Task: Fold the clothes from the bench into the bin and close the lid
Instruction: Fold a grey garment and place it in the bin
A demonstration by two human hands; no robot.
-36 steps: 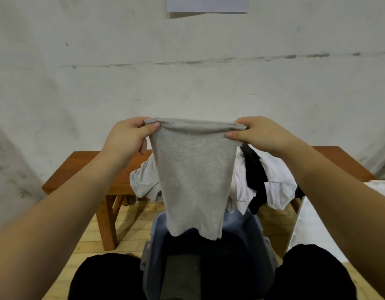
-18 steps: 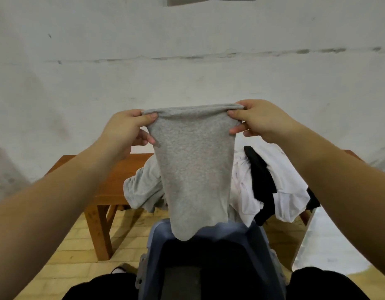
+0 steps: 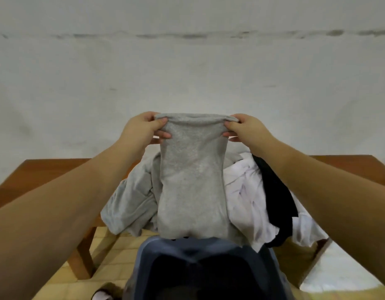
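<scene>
Grey cloth (image 3: 192, 180) hangs folded, top corners pinched by left hand (image 3: 141, 129) and right hand (image 3: 246, 129).

Illumination is even and diffuse, moderately bright, with no single source discernible and no glare. The wall (image 3: 187, 72) reads flat and pale. Shadows are soft: a faint one beneath the bench (image 3: 46, 169) at 8 o'clock. The bin (image 3: 156, 252) interior at 6 o'clock is nearly black, detail lost. Overall sharpness is poor (general softness, likely motion blur). Wide-angle distortion bows the wall's crack line and stretches both forearms toward 4 and 8 o'clock.
</scene>
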